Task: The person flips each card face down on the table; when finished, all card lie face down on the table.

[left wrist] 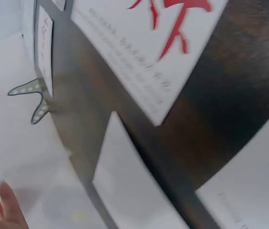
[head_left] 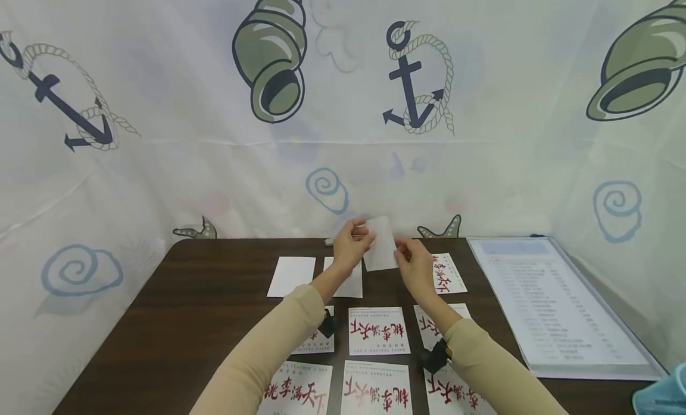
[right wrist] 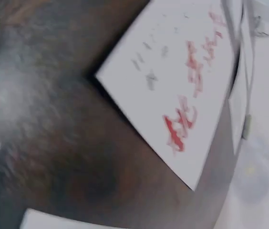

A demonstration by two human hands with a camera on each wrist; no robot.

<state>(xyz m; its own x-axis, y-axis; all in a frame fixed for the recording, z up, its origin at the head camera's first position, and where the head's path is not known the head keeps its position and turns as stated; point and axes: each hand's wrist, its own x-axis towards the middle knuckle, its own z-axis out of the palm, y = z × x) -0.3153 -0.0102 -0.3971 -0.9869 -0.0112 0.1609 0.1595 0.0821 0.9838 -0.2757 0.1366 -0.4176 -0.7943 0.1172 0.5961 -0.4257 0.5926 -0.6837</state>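
Nautical cloth with anchors and green shells hangs behind a dark brown wooden table [head_left: 177, 320], and on that table white cards printed with red brush characters [head_left: 379, 330] lie in rows, face up. Two plain white cards [head_left: 292, 276] lie turned over at the far left of the grid. A clear-sleeved printed sheet [head_left: 557, 308] rests at the right edge.

Both hands are raised over the far row. The left hand [head_left: 351, 245] pinches one side of a blank-faced white card [head_left: 382, 248], thumb and fingers curled on its edge; the right hand [head_left: 412, 263] grips the lower right corner in the same way. The card is held off the table, tilted upright, with its plain side towards me.

To my eye the card is mid-turn, being flipped or handed between the hands. Laying it down would call for lining it up beside the blank ones, square to the row, without nudging its neighbours.
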